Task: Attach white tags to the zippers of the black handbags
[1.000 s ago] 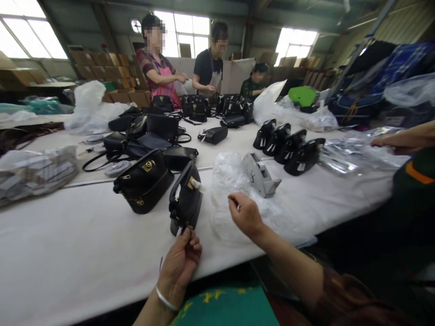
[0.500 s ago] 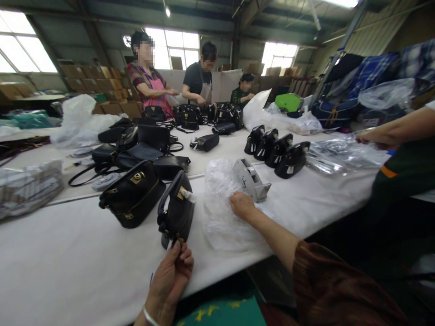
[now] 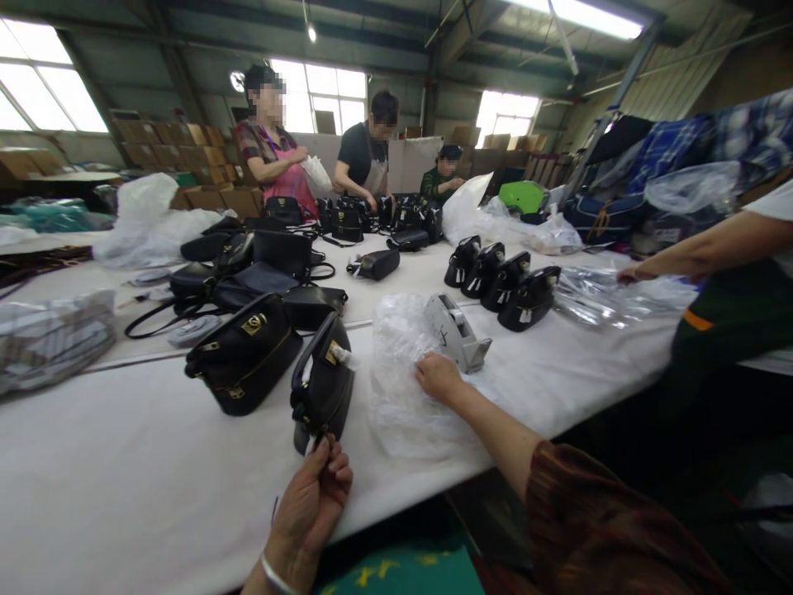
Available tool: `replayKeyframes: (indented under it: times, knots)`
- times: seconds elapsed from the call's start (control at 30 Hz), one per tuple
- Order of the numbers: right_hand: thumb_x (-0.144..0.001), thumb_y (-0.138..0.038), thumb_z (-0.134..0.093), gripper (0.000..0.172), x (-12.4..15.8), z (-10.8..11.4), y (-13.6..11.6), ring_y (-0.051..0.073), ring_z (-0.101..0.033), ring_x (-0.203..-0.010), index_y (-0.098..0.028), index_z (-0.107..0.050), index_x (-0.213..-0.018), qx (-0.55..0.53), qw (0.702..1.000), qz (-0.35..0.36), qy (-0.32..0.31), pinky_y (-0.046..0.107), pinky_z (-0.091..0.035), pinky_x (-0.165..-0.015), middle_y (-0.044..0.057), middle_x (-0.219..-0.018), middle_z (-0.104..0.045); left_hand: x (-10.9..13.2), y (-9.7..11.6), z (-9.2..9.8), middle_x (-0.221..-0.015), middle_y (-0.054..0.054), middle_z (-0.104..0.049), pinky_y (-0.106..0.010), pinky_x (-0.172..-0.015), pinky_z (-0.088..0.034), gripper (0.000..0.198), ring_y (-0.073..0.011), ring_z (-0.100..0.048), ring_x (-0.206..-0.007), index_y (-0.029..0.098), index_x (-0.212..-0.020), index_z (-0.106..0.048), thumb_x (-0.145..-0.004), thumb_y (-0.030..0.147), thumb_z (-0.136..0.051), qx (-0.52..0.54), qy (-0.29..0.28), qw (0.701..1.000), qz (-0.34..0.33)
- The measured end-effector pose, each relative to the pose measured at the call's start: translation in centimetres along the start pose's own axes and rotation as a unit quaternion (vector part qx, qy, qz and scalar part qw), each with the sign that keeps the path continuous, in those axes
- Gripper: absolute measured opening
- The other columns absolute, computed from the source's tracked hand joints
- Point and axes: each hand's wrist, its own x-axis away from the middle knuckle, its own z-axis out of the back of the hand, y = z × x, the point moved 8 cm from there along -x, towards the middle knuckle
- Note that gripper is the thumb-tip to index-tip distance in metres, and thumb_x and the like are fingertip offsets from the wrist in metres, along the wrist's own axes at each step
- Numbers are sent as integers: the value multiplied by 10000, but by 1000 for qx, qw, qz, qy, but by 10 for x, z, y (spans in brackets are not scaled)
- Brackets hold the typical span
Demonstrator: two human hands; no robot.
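A small black handbag (image 3: 325, 380) stands on the white table near its front edge, with white wrapping on its gold clasp. My left hand (image 3: 315, 496) is closed at its near lower end, thumb and finger pinching a small part there that I cannot make out. To the right lies a pile of clear plastic bags (image 3: 393, 397). My right hand (image 3: 439, 377) has its fingers closed on the plastic, right beside a grey tape dispenser (image 3: 455, 330). Left of the first bag stands another black handbag (image 3: 244, 355) with gold zips.
Several black bags (image 3: 526, 302) stand in a row at right. A co-worker's arm (image 3: 712, 248) reaches over shiny plastic sleeves (image 3: 600, 297). More black bags (image 3: 260, 273) lie behind at left. Across the table are three people. A wrapped plaid bundle (image 3: 49, 335) lies far left.
Both my hands stay nearly where they were. The co-worker's hand at right has moved lower and left onto the plastic sleeves. A person across the table now raises a white bag.
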Motion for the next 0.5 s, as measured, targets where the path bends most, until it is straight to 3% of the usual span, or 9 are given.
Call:
replayKeyframes:
  times: [0.23, 0.5]
  knots:
    - [-924, -139, -477, 265, 3, 7, 11, 249, -667, -990, -126, -741, -933, -43, 997, 10, 64, 314, -460, -868, 166, -1017, -730, -2, 0, 0, -759, -1, -478, -154, -448, -432, 137, -46, -461, -555, 85, -906, -608, -950, 85, -478, 2, -8, 1000, 8]
    - [-910, -308, -546, 238, 20, 27, 36, 205, -667, -768, -206, -726, -790, -145, 977, -16, 153, 292, -466, -705, 50, -790, -741, -3, -2, 1, -756, -6, -487, -157, -442, -429, 135, -46, -466, -548, 76, -903, -615, -948, 85, -488, 13, -10, 1000, 10]
